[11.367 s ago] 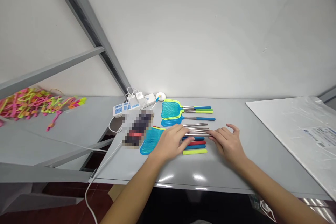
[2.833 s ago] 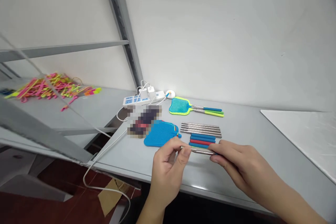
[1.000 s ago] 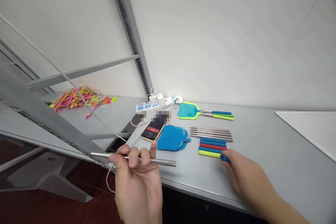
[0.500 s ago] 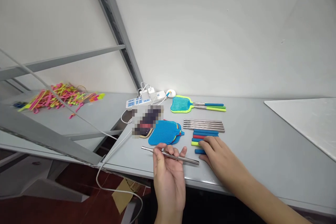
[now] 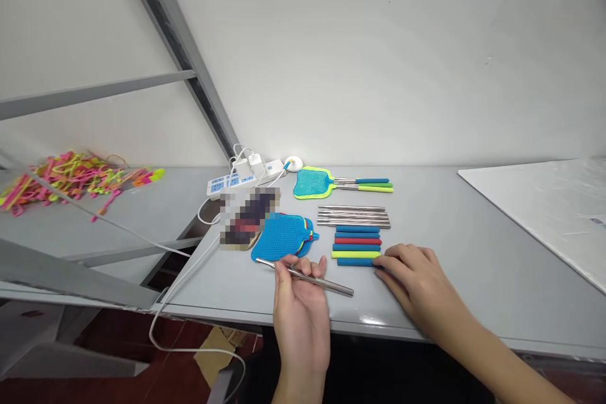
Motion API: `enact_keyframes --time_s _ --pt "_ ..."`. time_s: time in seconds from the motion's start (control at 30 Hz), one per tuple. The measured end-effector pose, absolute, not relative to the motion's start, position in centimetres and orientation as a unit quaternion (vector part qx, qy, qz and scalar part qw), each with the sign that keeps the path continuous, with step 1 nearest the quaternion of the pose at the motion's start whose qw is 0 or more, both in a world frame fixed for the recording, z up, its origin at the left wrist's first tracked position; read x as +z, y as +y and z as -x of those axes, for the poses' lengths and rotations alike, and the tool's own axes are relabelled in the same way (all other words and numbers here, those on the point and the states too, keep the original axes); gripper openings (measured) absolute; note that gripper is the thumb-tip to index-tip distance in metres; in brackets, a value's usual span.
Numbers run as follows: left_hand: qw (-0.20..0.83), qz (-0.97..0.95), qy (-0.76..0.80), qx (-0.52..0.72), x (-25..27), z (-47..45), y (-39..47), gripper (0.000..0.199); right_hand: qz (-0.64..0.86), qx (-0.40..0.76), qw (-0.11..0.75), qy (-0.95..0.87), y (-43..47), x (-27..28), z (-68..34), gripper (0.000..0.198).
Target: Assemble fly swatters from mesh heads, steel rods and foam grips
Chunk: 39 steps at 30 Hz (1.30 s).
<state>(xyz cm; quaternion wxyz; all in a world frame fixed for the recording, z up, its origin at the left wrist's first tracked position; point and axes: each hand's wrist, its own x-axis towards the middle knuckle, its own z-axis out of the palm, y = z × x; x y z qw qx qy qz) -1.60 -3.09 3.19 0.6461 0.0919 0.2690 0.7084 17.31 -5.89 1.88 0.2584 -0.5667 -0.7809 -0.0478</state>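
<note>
My left hand (image 5: 303,309) is closed around a steel telescopic rod (image 5: 331,285), held tilted above the table's front edge, its thin end toward the left. My right hand (image 5: 416,278) rests low over the table, thumb and fingers pinched at the right end of a blue handle sleeve (image 5: 356,262). Directly behind that sleeve lie a yellow sleeve (image 5: 355,254), a red sleeve (image 5: 357,242) and more blue ones in a row. Steel rods (image 5: 353,216) lie side by side beyond them. Left of the sleeves is a stack of mesh fly swatter heads (image 5: 281,235), a blue one on top.
Assembled fly swatters (image 5: 315,183) lie near the wall. A power strip (image 5: 231,183) with plugged-in chargers stands at the back left, a blurred-out phone (image 5: 249,221) before it. A white cable hangs over the table's left edge. A white board (image 5: 534,202) lies at right, colourful plastic pieces (image 5: 61,180) far left.
My right hand has shifted right off the sleeves to the end of the nearest blue one, which now lies close against the yellow one. The left hand still holds the rod. The view has turned slightly right.
</note>
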Motion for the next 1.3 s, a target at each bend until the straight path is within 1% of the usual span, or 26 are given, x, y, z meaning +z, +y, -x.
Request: enact_keyframes --time_s 0.37,0.53,0.63,0.73,0.8,0.9,1.03,1.13,1.17,1.23,1.3 --pt "0.649 -0.091 0.285 0.700 3.4 -0.2 -3.2 0.026 0.559 -0.066 0.257 -0.785 -5.8 1.8 -16.7 0.021" --pt "0.631 -0.094 0.288 0.714 3.5 -0.2 -3.7 0.025 0.558 -0.071 0.273 -0.780 -5.7 1.8 -16.6 0.021" --pt "0.610 -0.112 0.279 0.733 3.6 -0.4 -4.2 0.027 0.549 -0.032 0.320 -0.772 -6.3 2.2 -16.6 0.024" --pt "0.592 -0.129 0.266 0.749 3.9 -1.2 -4.6 0.028 0.512 0.049 0.383 -0.767 -7.2 3.3 -16.4 0.027" --pt "0.586 -0.134 0.261 0.755 4.1 -2.1 -4.9 0.028 0.479 0.089 0.398 -0.777 -7.6 4.3 -16.1 0.029" --pt "0.622 -0.126 0.254 0.730 4.6 -3.7 -5.1 0.028 0.451 0.096 0.378 -0.803 -7.2 5.9 -15.5 0.031" --pt "0.713 -0.122 0.216 0.656 5.3 -5.3 -4.5 0.030 0.462 0.120 0.329 -0.815 -5.5 7.7 -15.9 0.023" --pt "0.735 -0.147 0.197 0.632 5.4 -5.4 -3.4 0.028 0.470 0.164 0.291 -0.817 -3.8 8.6 -17.2 0.021" --pt "0.739 -0.154 0.203 0.623 5.2 -5.1 -3.1 0.029 0.475 0.173 0.281 -0.816 -3.0 8.8 -17.7 0.021" --pt "0.752 -0.180 0.231 0.591 4.8 -4.1 -2.8 0.038 0.502 0.173 0.271 -0.803 -1.0 8.8 -18.9 0.020" --pt "0.749 -0.250 0.273 0.549 4.3 -2.6 -3.0 0.043 0.537 0.150 0.264 -0.787 1.4 8.3 -19.9 0.019"
